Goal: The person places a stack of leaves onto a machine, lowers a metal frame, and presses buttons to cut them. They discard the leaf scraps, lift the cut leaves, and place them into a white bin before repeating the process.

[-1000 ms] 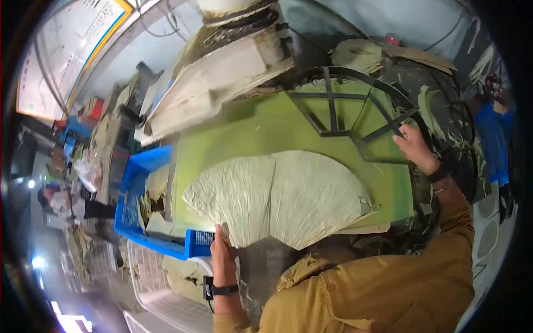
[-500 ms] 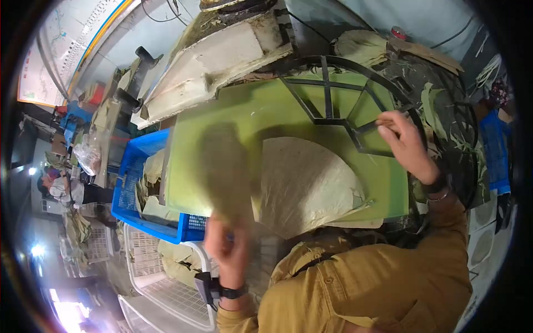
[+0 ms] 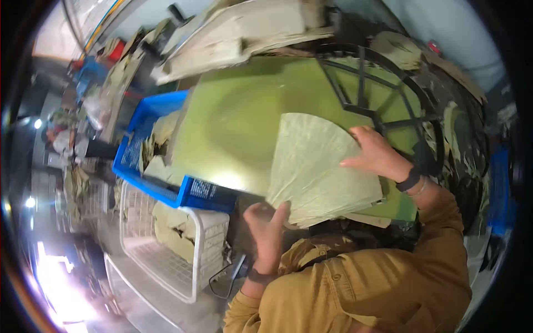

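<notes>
A fan-shaped stack of pale green leaf-like sheets (image 3: pixel 322 166) lies on the green board (image 3: pixel 233 111), near its front edge. My left hand (image 3: pixel 267 232) is at the stack's lower left corner, thumb against the edge and fingers spread. On the right side of the stack, my right hand (image 3: pixel 380 155) touches the edge with thumb and forefinger apart. A black metal frame with spokes (image 3: pixel 361 83) rests on the board's upper right part, beyond my right hand.
Left of the board stands a blue crate (image 3: pixel 150 191) with leaf pieces inside. Below it is a white basket (image 3: pixel 197 250) with more leaf pieces. A pale, worn panel (image 3: pixel 222 55) lies behind the board. Another person (image 3: pixel 69 143) is far off at the left.
The blurred leaf-like piece in my left hand is no longer there, and that hand is now at the stack's corner. My right hand has moved from the black frame to the stack. The view has shifted.
</notes>
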`<act>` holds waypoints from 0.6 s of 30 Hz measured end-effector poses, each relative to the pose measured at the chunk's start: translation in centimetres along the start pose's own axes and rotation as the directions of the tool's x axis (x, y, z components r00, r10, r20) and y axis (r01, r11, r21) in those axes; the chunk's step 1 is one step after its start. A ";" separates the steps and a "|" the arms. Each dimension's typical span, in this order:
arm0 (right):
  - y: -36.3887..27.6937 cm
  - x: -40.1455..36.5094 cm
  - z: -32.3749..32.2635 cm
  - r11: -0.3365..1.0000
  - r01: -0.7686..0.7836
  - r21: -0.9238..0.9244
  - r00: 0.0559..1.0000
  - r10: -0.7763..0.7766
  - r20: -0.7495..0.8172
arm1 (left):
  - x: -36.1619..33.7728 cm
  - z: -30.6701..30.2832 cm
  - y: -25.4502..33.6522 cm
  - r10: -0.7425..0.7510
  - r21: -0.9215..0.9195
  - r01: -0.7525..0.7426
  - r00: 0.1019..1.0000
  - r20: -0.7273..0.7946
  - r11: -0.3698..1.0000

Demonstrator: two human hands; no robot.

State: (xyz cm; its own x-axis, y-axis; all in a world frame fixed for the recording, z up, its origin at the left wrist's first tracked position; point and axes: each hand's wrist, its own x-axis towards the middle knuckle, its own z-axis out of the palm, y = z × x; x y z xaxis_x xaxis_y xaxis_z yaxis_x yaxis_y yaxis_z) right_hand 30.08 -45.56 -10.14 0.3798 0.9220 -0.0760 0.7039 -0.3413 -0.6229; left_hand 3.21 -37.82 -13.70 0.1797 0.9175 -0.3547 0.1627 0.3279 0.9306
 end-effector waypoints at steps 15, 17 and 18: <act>-10.0 -2.7 11.4 0.835 0.053 0.547 0.994 -0.095 0.048 | -0.3 -15.0 -6.0 0.036 -0.625 0.084 0.983 0.178 0.776; -15.6 -3.4 17.0 0.729 -0.113 0.676 0.964 -0.086 0.254 | -1.9 -21.7 -7.2 0.059 -0.674 -0.042 0.998 0.003 0.737; -22.1 -4.3 17.5 0.577 -0.216 0.788 0.918 -0.156 0.365 | -2.8 -24.4 -7.1 0.062 -0.738 -0.067 0.997 -0.034 0.672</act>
State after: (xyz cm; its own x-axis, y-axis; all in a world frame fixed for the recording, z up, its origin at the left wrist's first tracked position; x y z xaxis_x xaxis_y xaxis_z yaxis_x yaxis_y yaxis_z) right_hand 2.40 -38.78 -9.72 0.0192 0.9662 -0.2570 -0.1489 -0.2515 -0.9563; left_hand -22.10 -37.21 -17.12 0.1560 0.9434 -0.2927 -0.6186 0.3244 0.7156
